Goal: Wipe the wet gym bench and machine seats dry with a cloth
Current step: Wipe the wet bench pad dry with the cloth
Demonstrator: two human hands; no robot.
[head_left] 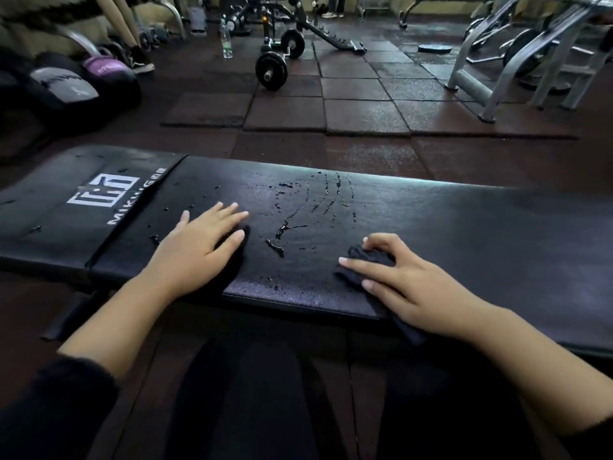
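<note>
Head view. A black padded gym bench [431, 227] — the counter in this scene — ran with its long axis from left to right across the middle of the frame. The right hand [394, 283], at lower right of centre, had its fingers curled over a dark cloth [368, 257] bunched against the pad near the front edge. The left hand [202, 240], left of centre, lay flat with fingers straight, pressing the pad and holding nothing. Between the two hands and slightly above them in the frame lay the water droplets [298, 214], in streaks and beads, nearer the cloth hand. The coming stroke would probably run leftward and upward along the bench axis. A barbell [278, 58] lay on the floor tiles at upper centre.
</note>
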